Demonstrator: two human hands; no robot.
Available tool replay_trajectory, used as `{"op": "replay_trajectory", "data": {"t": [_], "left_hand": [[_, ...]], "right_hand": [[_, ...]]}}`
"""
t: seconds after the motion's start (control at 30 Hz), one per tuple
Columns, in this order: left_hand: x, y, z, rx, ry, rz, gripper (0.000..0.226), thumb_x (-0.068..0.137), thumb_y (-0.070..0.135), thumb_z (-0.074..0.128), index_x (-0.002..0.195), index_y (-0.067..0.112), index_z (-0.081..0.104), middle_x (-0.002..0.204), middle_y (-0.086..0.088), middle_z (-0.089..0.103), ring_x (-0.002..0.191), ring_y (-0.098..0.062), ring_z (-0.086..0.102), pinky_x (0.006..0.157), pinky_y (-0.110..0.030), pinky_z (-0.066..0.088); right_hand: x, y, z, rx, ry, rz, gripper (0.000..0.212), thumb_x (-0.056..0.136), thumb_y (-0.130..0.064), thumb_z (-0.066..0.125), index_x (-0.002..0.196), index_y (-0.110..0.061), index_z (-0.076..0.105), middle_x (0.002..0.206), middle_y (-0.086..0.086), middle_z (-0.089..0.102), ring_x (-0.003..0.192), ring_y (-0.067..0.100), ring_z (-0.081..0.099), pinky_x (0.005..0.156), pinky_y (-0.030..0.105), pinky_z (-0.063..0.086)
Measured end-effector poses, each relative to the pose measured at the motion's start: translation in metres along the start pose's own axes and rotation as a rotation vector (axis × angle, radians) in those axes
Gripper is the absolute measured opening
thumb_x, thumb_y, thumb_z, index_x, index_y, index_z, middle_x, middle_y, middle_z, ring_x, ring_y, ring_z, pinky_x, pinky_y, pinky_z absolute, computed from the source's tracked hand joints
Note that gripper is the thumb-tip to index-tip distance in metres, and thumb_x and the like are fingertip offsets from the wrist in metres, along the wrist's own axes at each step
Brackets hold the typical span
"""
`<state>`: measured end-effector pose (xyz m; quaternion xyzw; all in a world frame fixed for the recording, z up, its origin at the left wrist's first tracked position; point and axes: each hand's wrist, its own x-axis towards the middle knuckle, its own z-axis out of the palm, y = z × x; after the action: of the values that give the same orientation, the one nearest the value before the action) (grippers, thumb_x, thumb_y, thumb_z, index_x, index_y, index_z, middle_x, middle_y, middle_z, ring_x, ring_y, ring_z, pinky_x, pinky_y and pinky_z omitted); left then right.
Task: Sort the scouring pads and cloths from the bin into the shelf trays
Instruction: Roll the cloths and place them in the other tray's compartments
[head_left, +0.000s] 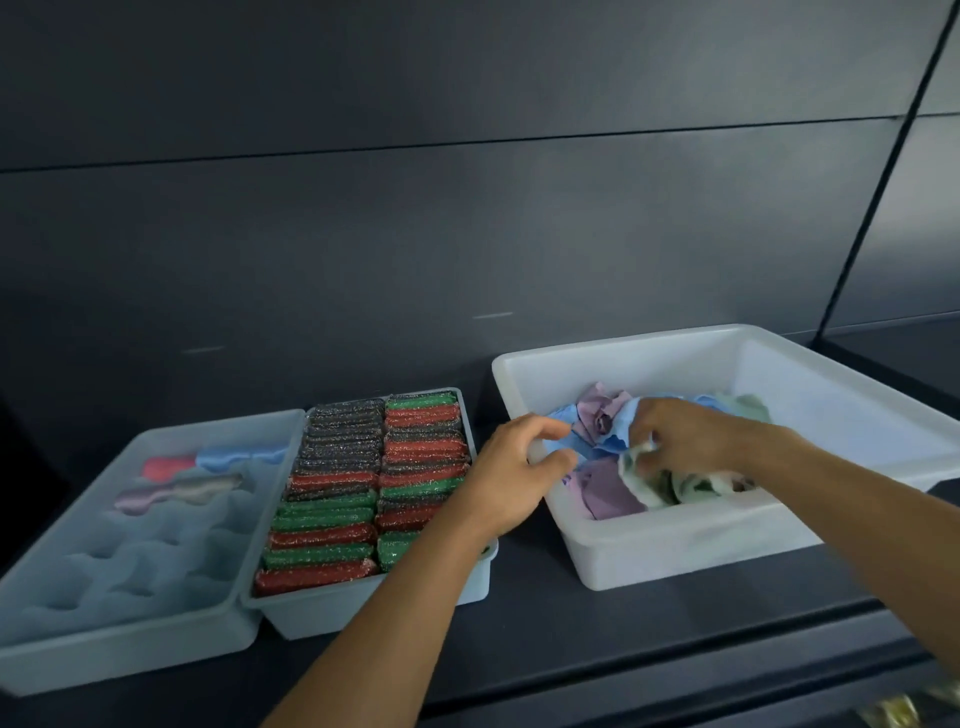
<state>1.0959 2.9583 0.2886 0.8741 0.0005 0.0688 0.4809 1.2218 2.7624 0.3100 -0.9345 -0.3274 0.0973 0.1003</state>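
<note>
White bin on the shelf, cloths heaped inside, both hands in! Right hand pinches a pale green cloth, fingers clamped on its edge. Left hand curls at the bin's near wall, fingers apart, gripping nothing I can make out. Pads pack the middle tray; the left tray holds just a few cloths. Best play, I'd say: lift one cloth clear, let the left hand pin the tangle down, then fold it before slotting it.
</note>
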Motion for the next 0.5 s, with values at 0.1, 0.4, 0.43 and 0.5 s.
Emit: {"op": "replay_trajectory", "data": {"t": [0.1,0.4,0.43,0.5], "left_hand": [[-0.02,-0.012,-0.008,0.048,0.041,0.086,0.039,0.094,0.04,0.058,0.131,0.03,0.053,0.134,0.018,0.052,0.126,0.004,0.044,0.111,-0.03,0.036],[-0.01,0.034,-0.083,-0.489,0.08,0.083,0.066,0.076,0.046,0.077,0.133,0.024,0.051,0.128,0.008,0.064,0.12,0.0,0.056,0.103,-0.022,0.041],[-0.012,0.041,-0.093,-0.516,0.072,0.097,0.062,0.077,0.048,0.072,0.131,0.022,0.053,0.124,0.008,0.067,0.116,0.0,0.06,0.099,-0.02,0.044],[-0.016,0.05,-0.11,-0.531,0.065,0.118,0.056,0.081,0.053,0.066,0.127,0.023,0.056,0.118,0.008,0.07,0.111,-0.002,0.063,0.095,-0.02,0.048]], "right_hand": [[0.004,-0.021,-0.028,0.257,0.226,-0.089,0.013,0.08,-0.014,0.073,0.089,-0.005,0.071,0.098,0.006,0.062,0.087,0.016,0.06,0.076,0.016,0.044],[0.011,-0.141,-0.089,0.721,0.391,-0.257,0.031,0.084,-0.021,0.07,0.084,0.008,0.059,0.069,0.011,0.053,0.064,0.018,0.045,0.061,0.031,0.037],[0.013,-0.152,-0.091,0.738,0.395,-0.283,0.03,0.086,-0.02,0.069,0.084,0.008,0.058,0.068,0.011,0.052,0.062,0.018,0.044,0.057,0.029,0.036],[0.016,-0.173,-0.094,0.775,0.416,-0.317,0.029,0.087,-0.019,0.069,0.081,0.006,0.057,0.064,0.01,0.051,0.056,0.017,0.043,0.05,0.027,0.034]]}}
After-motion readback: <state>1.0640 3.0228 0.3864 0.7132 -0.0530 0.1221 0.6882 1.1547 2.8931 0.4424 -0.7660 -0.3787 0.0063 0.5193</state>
